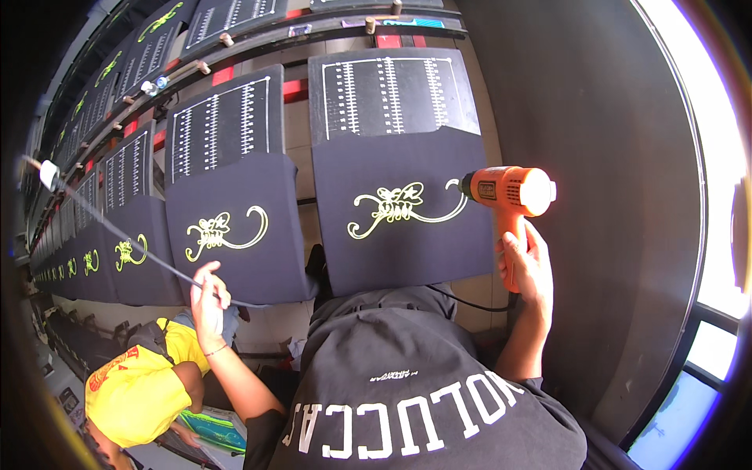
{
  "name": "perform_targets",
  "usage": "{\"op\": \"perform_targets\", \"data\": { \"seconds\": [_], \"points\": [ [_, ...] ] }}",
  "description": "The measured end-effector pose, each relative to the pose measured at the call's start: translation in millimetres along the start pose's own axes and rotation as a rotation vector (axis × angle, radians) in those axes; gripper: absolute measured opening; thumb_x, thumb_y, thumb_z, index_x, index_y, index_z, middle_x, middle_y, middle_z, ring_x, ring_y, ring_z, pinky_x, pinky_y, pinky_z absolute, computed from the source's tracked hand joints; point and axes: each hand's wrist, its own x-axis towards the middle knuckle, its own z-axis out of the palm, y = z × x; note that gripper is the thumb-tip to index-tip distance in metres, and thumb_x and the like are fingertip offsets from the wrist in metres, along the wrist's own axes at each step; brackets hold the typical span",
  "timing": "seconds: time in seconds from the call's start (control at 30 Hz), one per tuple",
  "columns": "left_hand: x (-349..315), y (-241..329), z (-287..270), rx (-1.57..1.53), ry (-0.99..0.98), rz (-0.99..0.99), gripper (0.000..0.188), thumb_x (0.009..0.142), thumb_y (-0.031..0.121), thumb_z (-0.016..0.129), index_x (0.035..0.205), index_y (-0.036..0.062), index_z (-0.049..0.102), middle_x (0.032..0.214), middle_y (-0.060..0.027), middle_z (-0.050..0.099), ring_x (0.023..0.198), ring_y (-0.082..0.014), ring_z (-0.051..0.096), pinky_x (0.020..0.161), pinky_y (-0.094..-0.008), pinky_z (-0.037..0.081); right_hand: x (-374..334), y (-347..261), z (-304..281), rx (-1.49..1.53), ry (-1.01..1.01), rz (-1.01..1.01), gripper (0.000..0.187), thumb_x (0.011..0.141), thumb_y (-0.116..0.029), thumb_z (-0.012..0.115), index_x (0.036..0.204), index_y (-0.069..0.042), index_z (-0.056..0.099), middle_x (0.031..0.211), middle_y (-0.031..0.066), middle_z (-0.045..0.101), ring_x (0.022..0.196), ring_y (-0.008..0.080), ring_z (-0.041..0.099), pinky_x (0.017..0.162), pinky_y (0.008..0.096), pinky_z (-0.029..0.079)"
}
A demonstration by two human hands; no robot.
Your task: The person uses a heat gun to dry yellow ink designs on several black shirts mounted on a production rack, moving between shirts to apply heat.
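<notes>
My right hand [529,265] is wrapped round the handle of an orange heat gun [513,189]. Its dark nozzle points left, over the curled right end of a yellow-green line print [397,205]. The print lies on dark fabric [399,254] that covers the near part of a flat board [362,94] with white ruler markings. At the left, my raised left hand [208,304] has its fingers closed round a long dark cord [117,228]. That cord slants up to a white connector [48,175]. Behind this hand lies a second piece of dark fabric [235,176] with a similar print.
More marked boards with printed fabric [129,211] stretch away to the left. A far row stands behind a rail [337,33]. A person in a yellow shirt [141,384] bends at lower left beside a green-and-black frame [223,431]. A dark wall [587,157] rises at right.
</notes>
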Motion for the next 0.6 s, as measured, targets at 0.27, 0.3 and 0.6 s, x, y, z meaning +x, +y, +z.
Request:
{"op": "perform_targets", "data": {
  "seconds": [0.27,0.3,0.6],
  "points": [
    [12.2,-5.7,-18.4,-0.071,0.138,-0.022,0.026,0.109,0.025,0.044,0.116,0.0028,0.056,0.066,0.0041,0.036,0.052,-0.0031,0.03,0.048,-0.0199,0.029,1.9,3.7,-0.4,0.1,0.047,0.044,0.049,0.097,-0.017,0.062,0.142,-0.002,0.047,0.086,0.0068,0.063,0.059,0.0083,0.055,0.053,0.024,0.048],
    [14.4,-7.5,-17.9,0.03,0.112,-0.114,0.026,0.109,0.025,0.044,0.116,0.0031,0.056,0.065,0.0045,0.036,0.051,-0.0029,0.03,0.047,-0.0198,0.028,3.3,5.0,-1.0,0.095,0.044,0.055,0.05,0.097,-0.016,0.061,0.143,-0.002,0.045,0.087,0.0074,0.063,0.059,0.0087,0.056,0.054,0.0241,0.048],
    [25.1,-84.4,-24.2,0.188,0.566,-0.051,0.03,0.107,0.035,0.045,0.098,0.008,0.053,0.066,0.0036,0.04,0.05,-0.0045,0.034,0.044,-0.0214,0.029,12.2,16.5,-9.7,0.084,-0.01,0.043,0.051,0.098,-0.014,0.059,0.144,0.0,0.044,0.091,0.0094,0.065,0.06,0.0092,0.057,0.055,0.0248,0.05]
  ]
}}
